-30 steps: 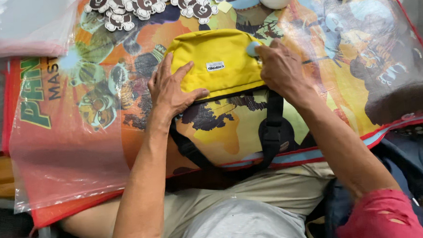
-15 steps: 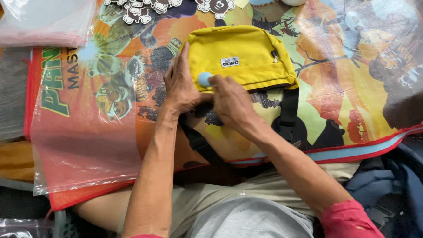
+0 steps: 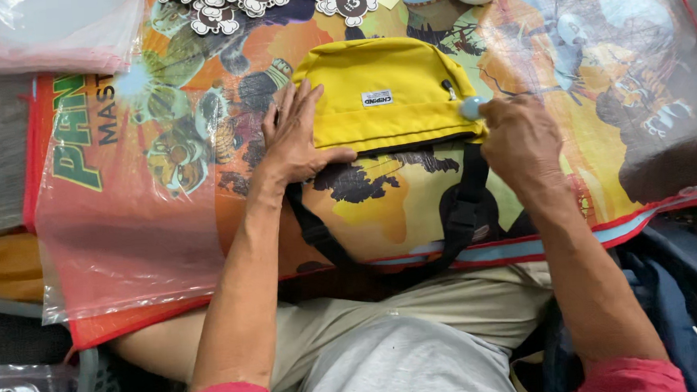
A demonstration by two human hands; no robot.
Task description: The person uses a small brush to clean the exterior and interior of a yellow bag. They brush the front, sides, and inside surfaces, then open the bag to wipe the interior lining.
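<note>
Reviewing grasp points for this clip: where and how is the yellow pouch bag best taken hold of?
Probably by the black strap, which loops clear of the yellow pouch bag toward the person; come from the near edge. The flat body gives little to pinch, with the left hand pressed on it and the right hand at its right corner.
</note>
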